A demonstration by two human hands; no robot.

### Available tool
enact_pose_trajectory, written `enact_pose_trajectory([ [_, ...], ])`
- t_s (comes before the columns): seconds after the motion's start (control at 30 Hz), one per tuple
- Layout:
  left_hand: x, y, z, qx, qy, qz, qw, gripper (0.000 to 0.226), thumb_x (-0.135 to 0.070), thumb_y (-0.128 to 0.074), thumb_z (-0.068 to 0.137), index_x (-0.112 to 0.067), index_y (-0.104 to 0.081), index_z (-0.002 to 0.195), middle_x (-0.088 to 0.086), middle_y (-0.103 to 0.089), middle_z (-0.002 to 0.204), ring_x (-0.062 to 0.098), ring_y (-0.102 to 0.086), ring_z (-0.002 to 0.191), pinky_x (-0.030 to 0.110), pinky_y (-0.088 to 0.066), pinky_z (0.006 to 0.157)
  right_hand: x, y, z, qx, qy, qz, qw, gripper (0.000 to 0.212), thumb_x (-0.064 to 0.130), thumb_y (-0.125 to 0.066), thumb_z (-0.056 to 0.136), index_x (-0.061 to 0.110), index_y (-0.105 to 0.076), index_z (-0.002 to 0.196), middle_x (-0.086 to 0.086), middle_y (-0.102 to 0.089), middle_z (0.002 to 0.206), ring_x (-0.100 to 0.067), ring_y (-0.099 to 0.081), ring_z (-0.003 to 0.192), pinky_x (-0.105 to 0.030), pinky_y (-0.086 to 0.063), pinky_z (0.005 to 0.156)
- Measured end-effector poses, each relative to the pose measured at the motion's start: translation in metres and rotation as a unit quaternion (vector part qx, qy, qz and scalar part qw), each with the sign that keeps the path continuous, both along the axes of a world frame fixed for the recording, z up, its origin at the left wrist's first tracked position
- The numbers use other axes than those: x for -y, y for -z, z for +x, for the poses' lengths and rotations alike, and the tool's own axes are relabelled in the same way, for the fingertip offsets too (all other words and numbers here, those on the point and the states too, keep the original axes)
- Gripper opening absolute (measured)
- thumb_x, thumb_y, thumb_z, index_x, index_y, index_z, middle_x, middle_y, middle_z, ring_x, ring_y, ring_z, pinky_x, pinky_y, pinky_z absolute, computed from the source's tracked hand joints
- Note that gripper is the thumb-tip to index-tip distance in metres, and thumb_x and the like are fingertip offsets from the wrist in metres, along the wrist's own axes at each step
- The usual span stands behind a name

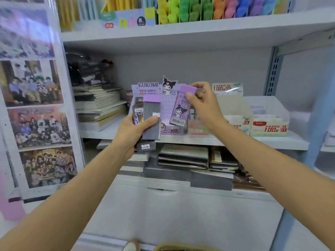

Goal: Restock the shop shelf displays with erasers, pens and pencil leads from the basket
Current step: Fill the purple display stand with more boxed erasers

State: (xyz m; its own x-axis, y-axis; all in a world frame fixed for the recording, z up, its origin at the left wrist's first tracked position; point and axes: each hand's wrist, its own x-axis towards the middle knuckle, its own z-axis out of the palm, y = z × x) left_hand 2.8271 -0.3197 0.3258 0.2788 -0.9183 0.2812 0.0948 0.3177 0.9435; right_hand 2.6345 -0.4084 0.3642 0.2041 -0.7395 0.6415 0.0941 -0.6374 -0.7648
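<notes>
Outstretched, left hand (134,131) grips stacked packs (151,116), raised right hand (203,102) pinches purple pack (181,107)

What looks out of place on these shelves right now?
Notebooks on the lower shelf lie jumbled at mixed angles, some overhanging its front edge. The notebook pile left of the Kuromi display box is fanned unevenly. The purple packet in the right hand is simply held tilted.

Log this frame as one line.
left hand: grips pack stack | right hand: pinches purple pack at Kuromi display | stage: restocking
</notes>
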Motion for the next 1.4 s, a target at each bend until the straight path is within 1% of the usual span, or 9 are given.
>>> enact_pose_trajectory([
  [0.27, 0.054, 0.005, 0.064, 0.026, -0.085, 0.003, 0.996, 0.042, -0.021, -0.080, 0.077, -0.016, -0.063, 0.115, 0.003, -0.076, 0.098, 0.017, -0.074, 0.080, 0.029, -0.059, 0.058, 0.053, -0.016, 0.058, -0.064, 0.019, 0.007, 0.998, 0.017, 0.004, -0.052, 0.097, 0.009, -0.043, 0.110, -0.016, -0.064, 0.116, -0.026, -0.067, 0.101, -0.040, -0.057, 0.087],
  [0.33, 0.061, 0.012, 0.073, 0.038, -0.080, 0.013, 0.996, 0.042, -0.022, -0.081, 0.076, -0.017, -0.061, 0.113, 0.001, -0.076, 0.093, 0.016, -0.074, 0.077, 0.026, -0.057, 0.056, 0.061, -0.010, 0.069, -0.079, 0.019, 0.001, 0.997, 0.016, 0.002, -0.053, 0.096, 0.012, -0.043, 0.105, -0.015, -0.066, 0.111, -0.027, -0.067, 0.099, -0.043, -0.056, 0.087],
  [0.43, 0.069, 0.023, 0.079, 0.082, -0.067, 0.026, 0.994, 0.043, -0.025, -0.082, 0.073, -0.017, -0.062, 0.110, 0.002, -0.076, 0.096, 0.021, -0.074, 0.086, 0.035, -0.058, 0.073, 0.070, -0.005, 0.083, -0.103, 0.022, -0.016, 0.994, 0.018, 0.002, -0.054, 0.095, 0.014, -0.042, 0.103, -0.015, -0.069, 0.106, -0.029, -0.067, 0.098, -0.049, -0.054, 0.087],
  [0.57, 0.069, 0.026, 0.083, 0.095, -0.062, 0.010, 0.993, 0.041, -0.022, -0.081, 0.076, -0.015, -0.062, 0.112, 0.001, -0.076, 0.097, 0.017, -0.074, 0.087, 0.027, -0.058, 0.071, 0.073, 0.000, 0.095, -0.155, 0.031, -0.045, 0.986, 0.018, 0.003, -0.054, 0.095, 0.015, -0.043, 0.103, -0.015, -0.067, 0.104, -0.026, -0.067, 0.096, -0.047, -0.055, 0.086],
  [0.67, 0.065, 0.027, 0.084, 0.088, -0.051, 0.007, 0.995, 0.041, -0.023, -0.080, 0.076, -0.015, -0.063, 0.113, 0.005, -0.075, 0.102, 0.022, -0.073, 0.092, 0.036, -0.058, 0.080, 0.075, 0.003, 0.096, -0.167, 0.035, -0.046, 0.984, 0.018, 0.003, -0.053, 0.096, 0.016, -0.042, 0.102, -0.018, -0.067, 0.105, -0.029, -0.066, 0.098, -0.049, -0.054, 0.086],
  [0.83, 0.057, 0.026, 0.084, 0.056, -0.032, 0.009, 0.998, 0.044, -0.022, -0.078, 0.077, -0.012, -0.063, 0.118, 0.005, -0.075, 0.104, 0.018, -0.073, 0.090, 0.023, -0.057, 0.064, 0.073, -0.008, 0.098, -0.180, 0.004, -0.041, 0.983, 0.016, 0.006, -0.051, 0.098, 0.018, -0.041, 0.099, -0.017, -0.065, 0.113, -0.027, -0.065, 0.103, -0.045, -0.056, 0.088],
  [0.93, 0.055, 0.026, 0.083, 0.055, -0.028, 0.012, 0.998, 0.038, -0.020, -0.077, 0.080, -0.012, -0.064, 0.116, 0.006, -0.075, 0.104, 0.022, -0.073, 0.092, 0.033, -0.059, 0.072, 0.070, -0.007, 0.104, -0.195, -0.005, -0.049, 0.980, 0.015, 0.005, -0.050, 0.098, 0.017, -0.041, 0.100, -0.019, -0.062, 0.115, -0.029, -0.063, 0.106, -0.045, -0.055, 0.089],
  [1.13, 0.055, 0.025, 0.080, 0.052, -0.020, 0.012, 0.998, 0.039, -0.021, -0.076, 0.078, -0.012, -0.065, 0.114, 0.007, -0.075, 0.104, 0.026, -0.072, 0.097, 0.040, -0.059, 0.080, 0.071, -0.014, 0.101, -0.238, 0.002, -0.059, 0.969, 0.013, 0.007, -0.051, 0.098, 0.017, -0.043, 0.103, -0.016, -0.066, 0.114, -0.018, -0.064, 0.088, -0.015, -0.048, 0.067],
  [1.4, 0.054, 0.027, 0.081, 0.034, -0.004, 0.007, 0.999, 0.052, -0.028, -0.078, 0.068, -0.012, -0.065, 0.116, 0.008, -0.075, 0.106, 0.024, -0.072, 0.097, 0.041, -0.055, 0.087, 0.074, -0.004, 0.117, -0.206, 0.043, -0.114, 0.971, 0.021, 0.000, -0.058, 0.092, 0.011, -0.051, 0.108, -0.012, -0.063, 0.109, -0.027, -0.065, 0.091, -0.034, -0.056, 0.078],
])
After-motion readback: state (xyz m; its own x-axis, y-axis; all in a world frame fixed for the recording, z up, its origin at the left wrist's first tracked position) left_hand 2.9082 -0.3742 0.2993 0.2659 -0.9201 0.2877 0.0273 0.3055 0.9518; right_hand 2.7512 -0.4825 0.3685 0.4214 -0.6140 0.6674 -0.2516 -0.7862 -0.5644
